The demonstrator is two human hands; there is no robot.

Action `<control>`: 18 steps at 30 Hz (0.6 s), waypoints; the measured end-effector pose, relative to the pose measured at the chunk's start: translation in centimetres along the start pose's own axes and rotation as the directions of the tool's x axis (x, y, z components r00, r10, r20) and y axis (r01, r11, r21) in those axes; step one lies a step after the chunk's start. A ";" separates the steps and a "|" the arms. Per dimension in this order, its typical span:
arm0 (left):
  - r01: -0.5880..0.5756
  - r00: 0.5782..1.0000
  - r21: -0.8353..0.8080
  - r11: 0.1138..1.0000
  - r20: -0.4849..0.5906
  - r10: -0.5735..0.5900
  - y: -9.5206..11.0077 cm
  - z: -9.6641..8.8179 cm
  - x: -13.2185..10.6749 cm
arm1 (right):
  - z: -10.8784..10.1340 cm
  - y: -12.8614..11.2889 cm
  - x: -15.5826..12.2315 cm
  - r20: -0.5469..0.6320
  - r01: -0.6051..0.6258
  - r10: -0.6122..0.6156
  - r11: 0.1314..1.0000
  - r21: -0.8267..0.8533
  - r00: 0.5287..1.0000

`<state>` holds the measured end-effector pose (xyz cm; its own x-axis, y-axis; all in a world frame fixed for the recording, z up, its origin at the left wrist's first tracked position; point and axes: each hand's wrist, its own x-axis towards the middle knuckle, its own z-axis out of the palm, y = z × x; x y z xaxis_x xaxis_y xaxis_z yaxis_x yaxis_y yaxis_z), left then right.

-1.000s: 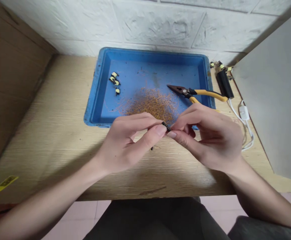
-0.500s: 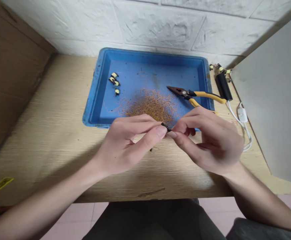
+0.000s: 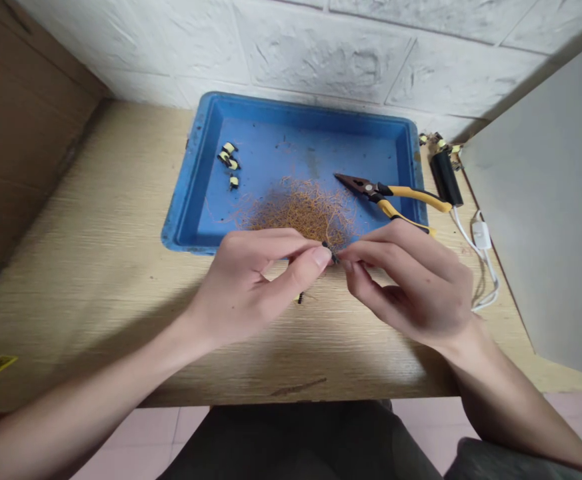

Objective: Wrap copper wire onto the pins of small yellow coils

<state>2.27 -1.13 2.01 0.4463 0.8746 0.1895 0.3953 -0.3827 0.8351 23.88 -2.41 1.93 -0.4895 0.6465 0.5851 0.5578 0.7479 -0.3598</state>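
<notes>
Over the tray's front edge, my left hand (image 3: 265, 287) pinches a small black coil bobbin (image 3: 334, 257) between thumb and forefinger. Most of the bobbin is hidden by the fingertips. My right hand (image 3: 411, 280) has its thumb and forefinger closed at the bobbin's right end; whatever is between those tips is too small to make out. A similar small part with black pins (image 3: 300, 298) lies on the table below my left thumb. Behind my hands, a tangled heap of copper-coloured wire bits (image 3: 301, 210) lies in the blue tray (image 3: 183, 173).
Yellow-handled long-nose pliers (image 3: 368, 188) rest across the tray's right rim. Several yellow-taped coils (image 3: 229, 160) sit at the tray's left. To the right are a black cylinder (image 3: 445, 177) and a white cable with a switch (image 3: 481, 235). A white wall and side panels enclose the table.
My right hand has turned slightly and its fingers have straightened a little, staying at the bobbin's end. My left hand keeps its pinch. The view has shifted slightly.
</notes>
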 end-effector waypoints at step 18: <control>-0.025 0.999 0.149 0.989 -0.034 0.031 -0.7 0.0 -0.1 | 0.6 0.5 0.0 -0.015 -0.030 0.031 0.999 0.037 0.999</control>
<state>1.91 -0.98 1.46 0.4308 0.8720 0.2325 0.4988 -0.4448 0.7439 23.75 -1.97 1.37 -0.4621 0.6670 0.5844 0.5469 0.7331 -0.4043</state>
